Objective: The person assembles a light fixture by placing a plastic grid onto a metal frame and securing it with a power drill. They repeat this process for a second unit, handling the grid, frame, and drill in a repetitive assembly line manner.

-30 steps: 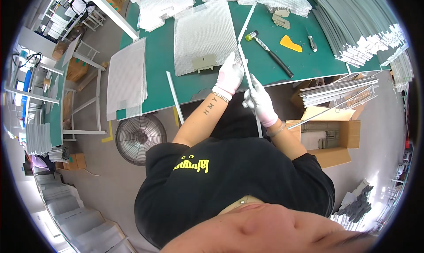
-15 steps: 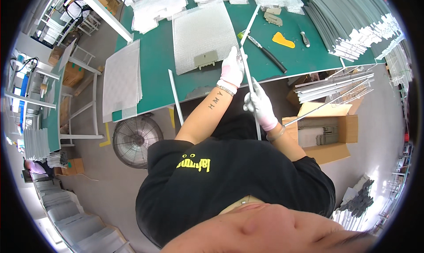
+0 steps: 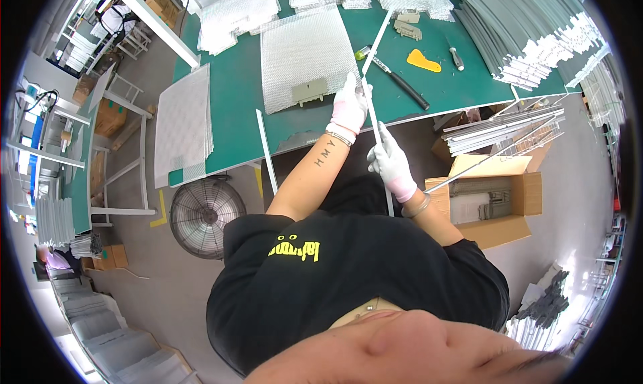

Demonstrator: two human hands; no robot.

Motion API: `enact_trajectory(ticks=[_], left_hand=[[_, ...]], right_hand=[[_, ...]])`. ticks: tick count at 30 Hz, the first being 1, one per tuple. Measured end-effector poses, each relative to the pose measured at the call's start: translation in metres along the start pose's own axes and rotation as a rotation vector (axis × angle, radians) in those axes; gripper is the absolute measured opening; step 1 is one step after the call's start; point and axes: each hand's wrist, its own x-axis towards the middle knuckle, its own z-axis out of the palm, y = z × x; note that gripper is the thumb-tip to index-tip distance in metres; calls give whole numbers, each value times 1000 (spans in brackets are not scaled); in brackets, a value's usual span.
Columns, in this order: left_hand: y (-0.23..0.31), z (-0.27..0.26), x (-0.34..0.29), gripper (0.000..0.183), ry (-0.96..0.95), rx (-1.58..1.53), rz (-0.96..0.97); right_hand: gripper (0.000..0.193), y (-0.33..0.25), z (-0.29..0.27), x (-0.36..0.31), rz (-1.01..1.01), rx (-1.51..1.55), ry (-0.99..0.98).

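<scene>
My left hand (image 3: 349, 106), in a white and pink glove, grips a slim white strip (image 3: 372, 113) at the table's front edge. At this grip the strip meets another white strip (image 3: 378, 39) at an angle; I cannot tell whether they are joined. Closer to my body, my right hand (image 3: 393, 163), gloved alike, is closed around the same slim strip, whose lower end runs down by my shirt. Left of my left hand lies a silvery mesh sheet (image 3: 305, 49) with a beige notched plate (image 3: 309, 91) on its near edge.
On the green table (image 3: 234, 123) are a black-handled hammer (image 3: 402, 86), a yellow scraper (image 3: 423, 60), a screwdriver (image 3: 455, 56) and stacked grey strips (image 3: 516, 29). Another white strip (image 3: 266, 149) overhangs the front edge. A floor fan (image 3: 207, 216) and an open carton (image 3: 489, 206) stand below.
The whole view has shifted slightly. Both hands keep their hold on the strip, and the right hand's fingers have moved a little along it.
</scene>
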Motion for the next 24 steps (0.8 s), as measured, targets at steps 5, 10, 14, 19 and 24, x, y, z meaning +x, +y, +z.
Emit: enact_trajectory(ticks=[5,10,14,19,24], left_hand=[[30,49,-26,37,153,-261,-200],[35,55,-29,37,116,-224,-132],[34,54,-24,36,149,-258,-179],[32,61,-35,30,216,-384,-181],[32,46,-43,30,70,-62,-158]], right_hand=[[60,3,-1,-3,-11,-36,51],[59,-1,-1,-5,7,59,23],[59,2,-1,-4,-10,115,12],[57,0,-3,13,-34,62,24],[53,-26,-6,66,19,39,-105]])
